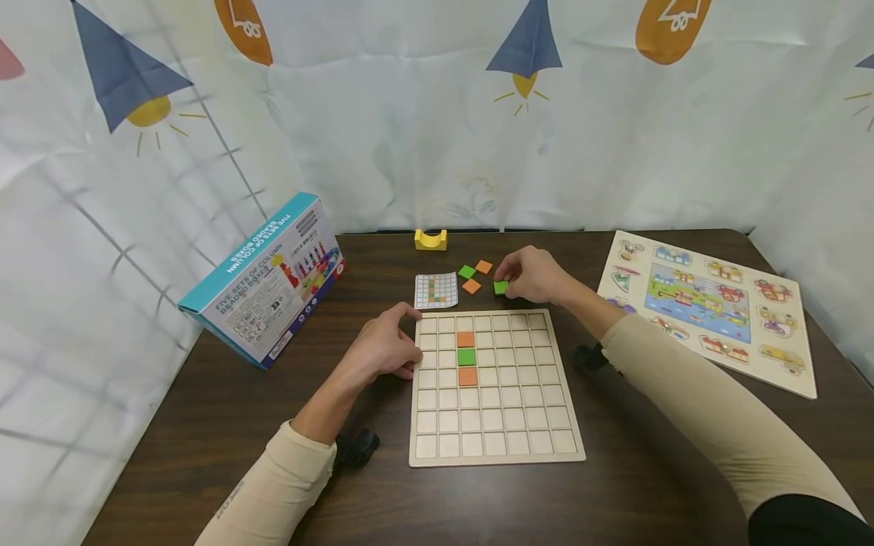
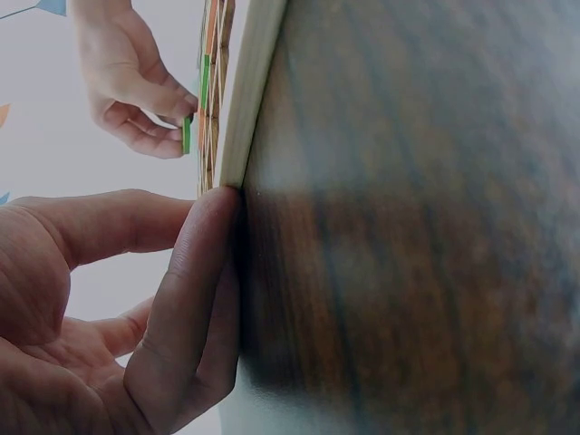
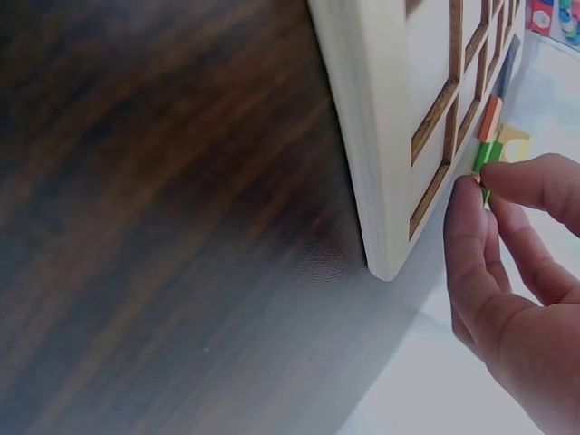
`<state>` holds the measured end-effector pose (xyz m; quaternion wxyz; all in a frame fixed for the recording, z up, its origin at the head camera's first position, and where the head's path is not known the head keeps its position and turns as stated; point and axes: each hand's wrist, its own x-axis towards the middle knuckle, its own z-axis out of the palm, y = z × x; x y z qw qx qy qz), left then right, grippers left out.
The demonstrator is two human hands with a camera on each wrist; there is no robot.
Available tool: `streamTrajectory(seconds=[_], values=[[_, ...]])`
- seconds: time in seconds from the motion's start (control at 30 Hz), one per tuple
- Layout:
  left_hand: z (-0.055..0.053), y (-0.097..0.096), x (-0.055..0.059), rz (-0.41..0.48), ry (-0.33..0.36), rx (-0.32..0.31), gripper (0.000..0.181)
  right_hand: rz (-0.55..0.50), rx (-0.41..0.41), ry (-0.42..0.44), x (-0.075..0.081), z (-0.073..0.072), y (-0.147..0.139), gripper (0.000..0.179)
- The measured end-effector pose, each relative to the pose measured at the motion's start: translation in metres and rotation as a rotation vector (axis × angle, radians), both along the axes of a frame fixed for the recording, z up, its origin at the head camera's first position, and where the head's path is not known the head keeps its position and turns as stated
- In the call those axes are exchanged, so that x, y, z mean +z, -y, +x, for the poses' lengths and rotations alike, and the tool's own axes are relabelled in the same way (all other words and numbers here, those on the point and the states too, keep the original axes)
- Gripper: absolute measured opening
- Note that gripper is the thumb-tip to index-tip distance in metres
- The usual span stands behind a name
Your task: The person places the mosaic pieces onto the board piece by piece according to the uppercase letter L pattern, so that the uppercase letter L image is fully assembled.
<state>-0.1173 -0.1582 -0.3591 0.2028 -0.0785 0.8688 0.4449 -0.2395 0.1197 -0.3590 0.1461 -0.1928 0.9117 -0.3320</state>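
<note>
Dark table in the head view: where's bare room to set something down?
Bare patches on the table: nearest the camera, below the grid board; right, between that board and the right sleeve; left, between the box and left sleeve. Crowded: beyond the board, where the card, loose tiles and right hand cluster.

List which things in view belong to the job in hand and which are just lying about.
Apparently in use:
- grid board, touched by the left hand
- green tile pinched in the right hand
- three tiles on the board
- three loose tiles
- pattern card

Apparently lying about:
- box
- yellow block
- picture puzzle
</note>
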Motion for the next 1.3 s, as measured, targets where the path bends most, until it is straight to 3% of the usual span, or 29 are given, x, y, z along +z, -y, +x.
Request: streamTrajectory(seconds=[1.3], values=[[-0.001,-0.001,0.0,-0.001,0.002,-0.001,0.065,-0.115,0.067,0.002,0.007,0.056,0.001,0.023]])
